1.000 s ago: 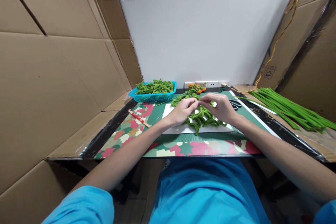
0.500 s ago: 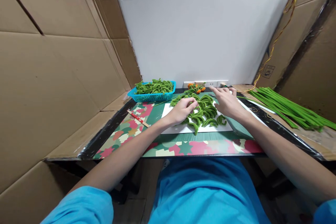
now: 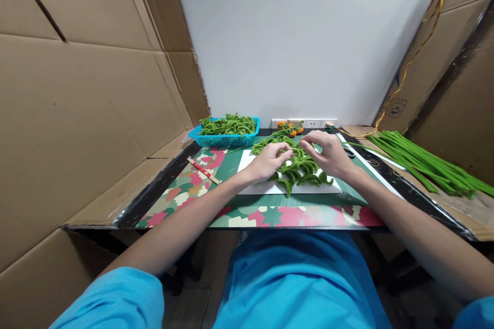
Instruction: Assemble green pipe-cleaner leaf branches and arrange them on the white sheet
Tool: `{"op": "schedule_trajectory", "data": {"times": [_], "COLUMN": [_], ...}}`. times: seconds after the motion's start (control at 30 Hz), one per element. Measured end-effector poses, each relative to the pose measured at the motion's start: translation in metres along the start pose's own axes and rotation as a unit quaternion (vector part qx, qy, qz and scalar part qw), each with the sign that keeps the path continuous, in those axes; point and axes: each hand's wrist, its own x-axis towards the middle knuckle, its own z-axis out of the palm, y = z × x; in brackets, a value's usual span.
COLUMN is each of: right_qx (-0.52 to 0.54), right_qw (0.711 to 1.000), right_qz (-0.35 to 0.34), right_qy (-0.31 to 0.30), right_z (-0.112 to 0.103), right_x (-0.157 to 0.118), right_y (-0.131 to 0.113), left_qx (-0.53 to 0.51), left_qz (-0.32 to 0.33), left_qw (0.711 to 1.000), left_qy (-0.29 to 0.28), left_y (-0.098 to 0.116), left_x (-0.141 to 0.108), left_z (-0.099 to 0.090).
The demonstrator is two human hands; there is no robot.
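Note:
Curled green pipe cleaner pieces (image 3: 297, 170) lie heaped on a white sheet of paper (image 3: 254, 188). Above the left part of this heap is my left hand (image 3: 270, 160), its thumb and fingers pinched together; whatever sits between them is too small to make out. My right hand (image 3: 326, 151) is just across from it, over the heap's right side, with bent fingers and the thumb drawn in toward the index finger. I cannot see what its fingertips hold. Dark scissors handles (image 3: 349, 152) show beside the right wrist.
A blue basket (image 3: 226, 140) full of curled green pieces stands at the back left. Orange pipe cleaner flowers (image 3: 291, 129) lie by the wall. Long green pipe cleaners (image 3: 428, 162) are piled at the right. A red-wrapped pair of chopsticks (image 3: 204, 170) rests on the patterned mat (image 3: 270, 217).
My right hand has come from the far right, where its fingers were spread, toward my left hand, and its fingers have bent inward. The scissors handles now show. My left hand stays nearly in place.

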Motion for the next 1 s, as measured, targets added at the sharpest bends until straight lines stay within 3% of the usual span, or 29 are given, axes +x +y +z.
{"op": "schedule_trajectory", "data": {"times": [0.13,0.43,0.67,1.0], "right_qx": [0.051,0.069,0.087,0.174], "right_qw": [0.998,0.997,0.996,0.984], "right_qz": [-0.040,-0.017,-0.019,0.026], "right_qy": [-0.027,-0.040,-0.028,0.000], "right_z": [0.006,0.012,0.015,0.012], "right_x": [-0.004,-0.007,-0.007,-0.002], "right_y": [-0.006,0.002,0.002,-0.008], "left_qx": [0.004,0.019,-0.013,-0.104], "left_qz": [0.007,0.025,0.021,0.033], "left_qw": [1.000,1.000,0.999,0.994], "left_qy": [-0.011,0.002,0.029,-0.006], "left_y": [-0.001,0.003,0.004,0.006], "left_x": [0.000,-0.003,-0.004,0.000], "left_z": [0.000,0.001,0.002,-0.003]}}
